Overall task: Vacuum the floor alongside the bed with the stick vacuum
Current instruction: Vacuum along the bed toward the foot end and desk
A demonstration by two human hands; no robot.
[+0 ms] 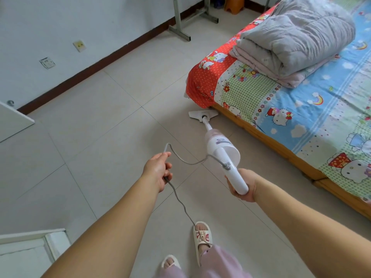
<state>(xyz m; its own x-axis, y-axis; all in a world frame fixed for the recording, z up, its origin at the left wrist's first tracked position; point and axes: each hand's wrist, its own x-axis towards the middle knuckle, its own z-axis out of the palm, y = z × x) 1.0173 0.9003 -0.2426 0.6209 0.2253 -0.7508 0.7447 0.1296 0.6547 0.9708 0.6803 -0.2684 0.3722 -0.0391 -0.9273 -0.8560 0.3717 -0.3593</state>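
Note:
A white stick vacuum (219, 145) slants down to the grey tiled floor (104, 121). Its flat floor head (202, 114) rests on the tiles right at the near corner of the bed (281, 109), beside the wooden frame. My right hand (242, 186) is wrapped around the vacuum's white handle. My left hand (158, 170) grips the grey power cord (180, 156), which loops up to the handle and trails down past my slippered feet.
A folded grey quilt (297, 37) lies on the bed's cartoon-print sheet. Metal table legs (179, 31) stand by the far wall with its dark baseboard. A white door edge (14, 121) juts in at left, white furniture (30, 249) at lower left.

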